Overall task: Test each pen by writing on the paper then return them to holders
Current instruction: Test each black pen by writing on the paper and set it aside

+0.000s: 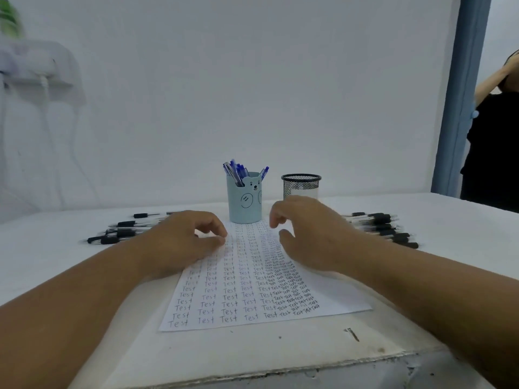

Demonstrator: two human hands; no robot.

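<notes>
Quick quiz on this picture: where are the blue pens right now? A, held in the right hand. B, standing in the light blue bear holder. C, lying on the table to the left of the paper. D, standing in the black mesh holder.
B: the blue pens stand upright in the light blue bear holder, while the black mesh holder shows no pens above its rim and the right hand holds nothing.

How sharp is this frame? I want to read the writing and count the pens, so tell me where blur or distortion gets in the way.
Head view: the near rows on the paper read "Test" clearly; the far rows smear. The black pens at both sides are motion-blurred, the plant too. Wide-angle bending bows the table edge. Soft, even light, no glare.
</notes>
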